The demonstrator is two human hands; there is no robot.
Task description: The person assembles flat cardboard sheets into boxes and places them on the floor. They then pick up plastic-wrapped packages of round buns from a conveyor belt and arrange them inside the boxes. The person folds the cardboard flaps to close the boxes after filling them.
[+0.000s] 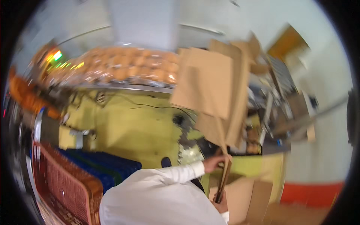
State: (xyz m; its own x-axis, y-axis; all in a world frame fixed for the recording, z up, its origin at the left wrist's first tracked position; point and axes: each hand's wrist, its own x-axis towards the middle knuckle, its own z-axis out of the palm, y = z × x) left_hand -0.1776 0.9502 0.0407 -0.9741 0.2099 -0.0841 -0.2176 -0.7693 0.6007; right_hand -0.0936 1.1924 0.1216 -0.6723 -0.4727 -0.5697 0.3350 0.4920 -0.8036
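My left hand [215,164] grips the upper end of a narrow folded piece of cardboard [226,168], seen nearly edge-on. Lower down, my right hand [222,203] is closed on the same piece, near a dark strip along it whose kind is blurred. Flat cardboard sheets [206,81] lie stacked beyond my hands, their lower part reaching close to my left hand. Beside my right hand stands an open cardboard box [239,194] with its flaps spread.
Clear plastic packs of round orange-brown items [132,66] line a metal-edged table [126,87]. A red plastic crate [67,185] and a blue crate [98,161] stand at the left. A cable [146,105] crosses the yellow floor. Cluttered metal equipment [270,112] is at the right.
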